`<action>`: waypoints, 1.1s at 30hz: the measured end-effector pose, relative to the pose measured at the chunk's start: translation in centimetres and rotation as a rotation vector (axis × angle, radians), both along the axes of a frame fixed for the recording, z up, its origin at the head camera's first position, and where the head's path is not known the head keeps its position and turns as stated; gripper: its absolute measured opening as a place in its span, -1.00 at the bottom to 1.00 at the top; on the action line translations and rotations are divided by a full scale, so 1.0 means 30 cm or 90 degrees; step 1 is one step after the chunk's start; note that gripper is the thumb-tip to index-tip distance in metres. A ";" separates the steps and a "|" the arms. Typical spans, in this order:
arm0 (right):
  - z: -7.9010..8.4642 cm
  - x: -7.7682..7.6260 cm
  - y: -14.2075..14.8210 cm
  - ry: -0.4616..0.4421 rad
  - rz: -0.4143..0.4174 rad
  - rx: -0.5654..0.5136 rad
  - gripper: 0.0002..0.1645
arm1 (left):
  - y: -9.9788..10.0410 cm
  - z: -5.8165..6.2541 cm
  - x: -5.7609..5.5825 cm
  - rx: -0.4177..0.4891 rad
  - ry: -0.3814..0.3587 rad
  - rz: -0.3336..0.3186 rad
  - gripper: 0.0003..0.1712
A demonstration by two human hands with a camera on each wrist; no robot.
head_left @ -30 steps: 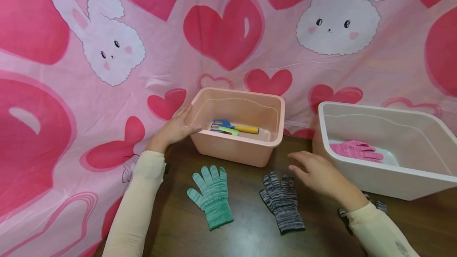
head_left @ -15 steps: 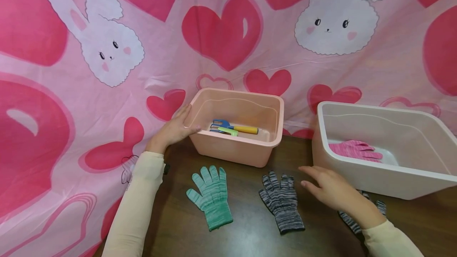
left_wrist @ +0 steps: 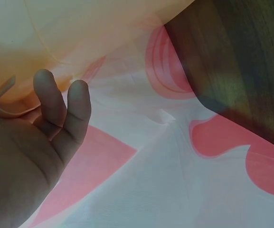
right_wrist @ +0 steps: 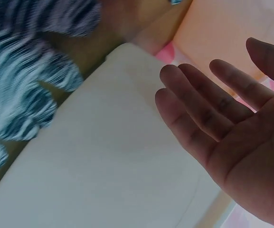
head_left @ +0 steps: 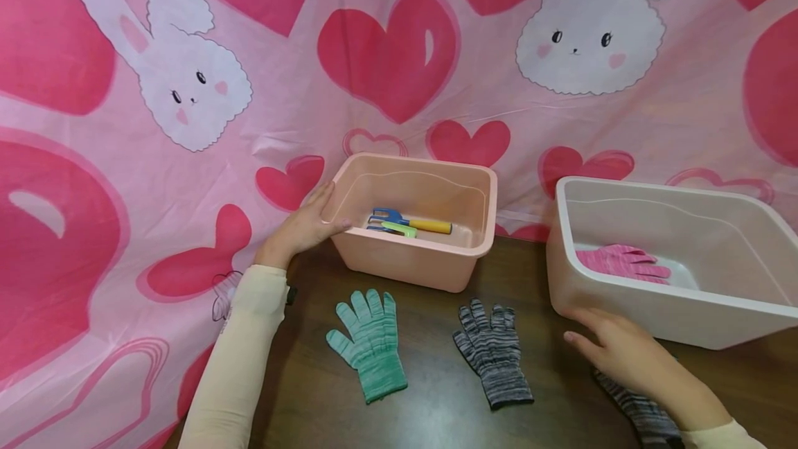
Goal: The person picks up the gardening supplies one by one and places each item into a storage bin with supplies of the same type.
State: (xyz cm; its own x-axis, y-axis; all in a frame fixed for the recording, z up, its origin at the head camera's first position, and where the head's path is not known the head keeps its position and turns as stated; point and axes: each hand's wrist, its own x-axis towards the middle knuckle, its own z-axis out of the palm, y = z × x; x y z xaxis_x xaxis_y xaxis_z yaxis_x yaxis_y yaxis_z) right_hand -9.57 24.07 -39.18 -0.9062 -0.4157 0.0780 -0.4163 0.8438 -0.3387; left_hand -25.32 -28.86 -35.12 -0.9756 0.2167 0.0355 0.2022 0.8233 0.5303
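Note:
My left hand (head_left: 305,227) holds the left end of the peach plastic bin (head_left: 411,255) at its rim; in the left wrist view two bent fingers (left_wrist: 77,107) show beside the rim. Inside that bin lie a small hand fork (head_left: 430,226) with blue tines and yellow handle, and a light green-handled tool (head_left: 399,229). My right hand (head_left: 630,359), fingers extended, hovers over a striped grey-black glove (head_left: 642,407), partly covering it, by the front of the white bin (head_left: 673,314). In the right wrist view nothing is in its palm.
A green knitted glove (head_left: 374,345) and another grey-black glove (head_left: 495,355) lie flat on the dark wooden table (head_left: 430,366). A pink glove (head_left: 620,263) is inside the white bin. A pink heart-and-rabbit cloth (head_left: 399,75) hangs behind the bins.
My right hand has moved right and toward me, from beside the middle grey-black glove to above the right-hand one. My left hand and both bins have stayed in place.

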 end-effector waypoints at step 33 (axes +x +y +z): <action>-0.058 0.101 0.284 -0.082 -0.126 0.045 -0.48 | 0.013 0.002 -0.004 0.004 0.008 0.003 0.31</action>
